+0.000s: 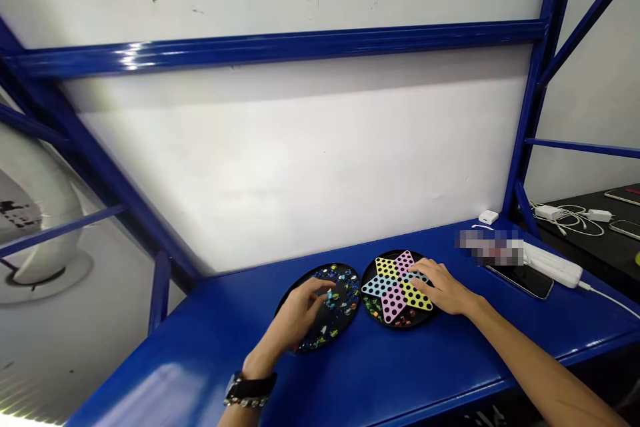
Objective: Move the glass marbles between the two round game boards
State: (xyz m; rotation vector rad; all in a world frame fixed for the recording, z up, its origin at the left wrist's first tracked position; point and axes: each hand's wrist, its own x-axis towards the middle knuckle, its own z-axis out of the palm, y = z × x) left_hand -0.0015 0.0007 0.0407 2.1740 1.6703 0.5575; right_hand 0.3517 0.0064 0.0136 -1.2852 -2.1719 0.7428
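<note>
My left hand (300, 310) hovers over a round black tray (320, 320) scattered with colourful glass marbles (345, 280). Between its thumb and index finger a small light-blue marble (330, 294) shows. Just to the right lies a Chinese checkers board (395, 288), a star with yellow, pink and blue points full of dark holes, set in a second round black tray. Loose marbles, green and reddish-orange, lie in the near gaps around the star. Across the star's right side rests my right hand (443, 285), fingers stretched out and apart; its palm hides part of that tray.
Both trays sit on a blue tabletop (210, 340) against a white wall panel. At the right are a dark phone (520, 280), a white power strip (553, 265) with a cable, and a small white charger (488, 217). Blue metal frame posts (537, 100) rise at both sides.
</note>
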